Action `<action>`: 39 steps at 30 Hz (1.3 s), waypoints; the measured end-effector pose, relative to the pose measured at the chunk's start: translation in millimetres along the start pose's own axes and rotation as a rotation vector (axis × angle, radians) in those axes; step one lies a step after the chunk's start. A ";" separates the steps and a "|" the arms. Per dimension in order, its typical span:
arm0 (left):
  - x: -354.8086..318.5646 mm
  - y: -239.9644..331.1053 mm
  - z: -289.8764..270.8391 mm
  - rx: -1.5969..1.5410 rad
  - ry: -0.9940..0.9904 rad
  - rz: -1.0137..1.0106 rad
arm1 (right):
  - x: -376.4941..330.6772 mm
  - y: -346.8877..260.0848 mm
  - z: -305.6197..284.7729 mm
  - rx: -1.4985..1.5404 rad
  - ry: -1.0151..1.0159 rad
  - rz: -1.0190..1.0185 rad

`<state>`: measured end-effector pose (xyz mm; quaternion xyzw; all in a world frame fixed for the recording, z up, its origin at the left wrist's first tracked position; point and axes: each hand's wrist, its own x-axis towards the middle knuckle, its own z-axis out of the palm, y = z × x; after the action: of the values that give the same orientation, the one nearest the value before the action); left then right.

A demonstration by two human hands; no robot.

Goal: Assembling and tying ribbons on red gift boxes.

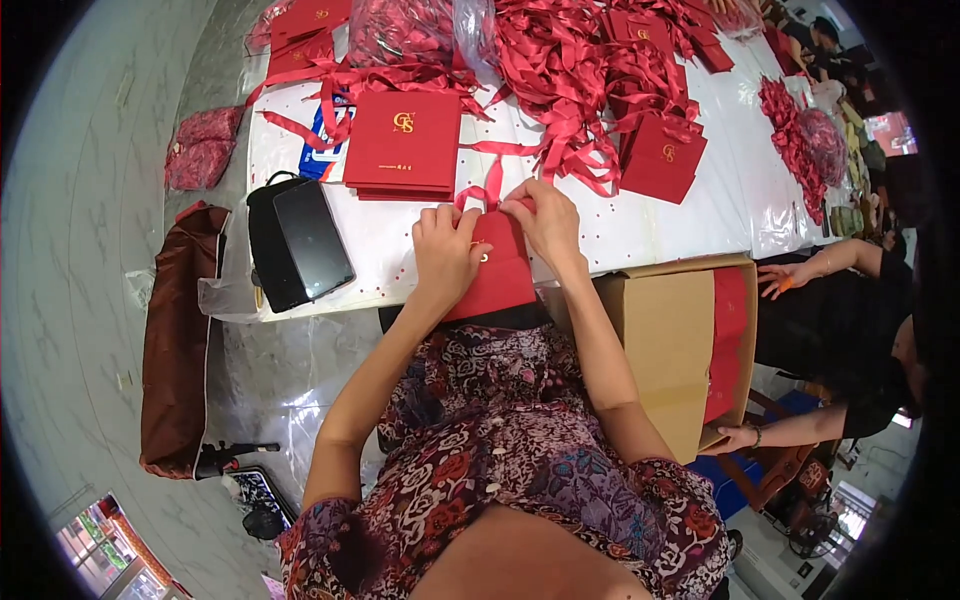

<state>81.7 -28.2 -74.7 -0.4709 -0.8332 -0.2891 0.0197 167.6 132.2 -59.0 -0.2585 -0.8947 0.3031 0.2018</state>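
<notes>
Where left fingers (446, 218) overlap red bag (497, 289), emblem (484, 258) half-hidden.

Left hand (447, 250): back of it facing up at the camera, fingers bent and spread a bit, thumb sticking out toward the other hand
Right hand (550, 228): sits slightly farther forward, fingers curling in to the left, thumb tucked near the index; honestly can't tell if the tips meet
Hand spacing: super close together, but not touching
Left forearm (375, 375): bare, slants up and rightward
Right forearm (598, 335): bare too, slants up and leftward, kinda steeper
Wrists: both bare and pretty much straight
Elbows: both bent, set way wider apart than the hands, so the arms angle inward
</notes>
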 end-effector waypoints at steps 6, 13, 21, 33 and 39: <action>8.6 -8.3 6.1 -0.064 0.035 -0.042 | -20.0 -9.8 -12.5 0.148 -0.060 0.059; 11.1 -6.9 6.1 -0.167 0.043 -0.033 | -31.1 -12.8 7.2 0.088 -0.024 0.031; 8.1 -5.4 6.3 -0.183 0.046 -0.023 | -32.9 -21.2 19.5 0.033 0.000 0.069; 1.3 -15.0 3.4 -0.297 -0.067 -0.092 | -26.7 -27.2 14.4 0.151 -0.068 0.060; 6.1 -17.9 -6.0 -0.285 -0.083 0.020 | -20.1 -25.6 -1.5 0.174 -0.215 0.000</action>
<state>62.7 -33.5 -76.2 -0.4887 -0.7791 -0.3846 -0.0788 175.4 103.7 -45.5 -0.2060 -0.8816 0.4054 0.1265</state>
